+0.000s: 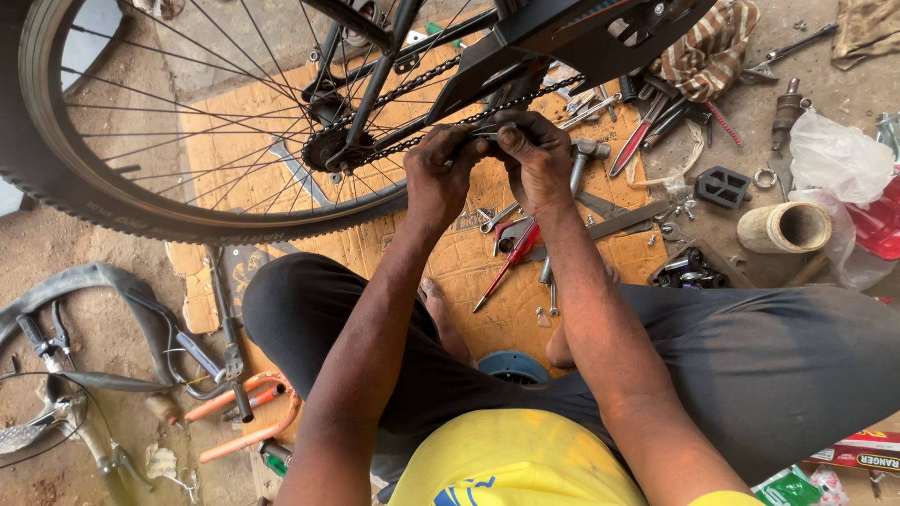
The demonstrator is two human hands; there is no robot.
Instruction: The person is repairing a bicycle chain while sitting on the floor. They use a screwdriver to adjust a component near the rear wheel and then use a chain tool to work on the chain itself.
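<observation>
Black and greasy, the bicycle chain (pixel 441 86) runs from the rear sprocket (pixel 328 150) toward the frame, and both hands meet on its lower run just right of that sprocket. The left hand (pixel 439 173) is pinched around the links; the right hand (pixel 536 159) is clenched on the same stretch, with what looks like a small metal tool between the fingertips, too hidden to name. The chain already sits on the sprocket's teeth, so it seems mounted; the stretch between the hands looks like the part not yet finished, though whether a link is open there cannot be told.

Below the sprocket, a sheet of cardboard (pixel 234 131) carries a red-handled screwdriver (pixel 506 264), spanners and a hammer (pixel 583 155). Well right of the sprocket lie a black pedal (pixel 724 186), a roll of tape (pixel 786 228) and a white plastic bag (pixel 839 155). Down and left of it lie orange-handled pliers (pixel 246 412). The spokes of the rear wheel (pixel 56 178) crowd close on the left of the hands.
</observation>
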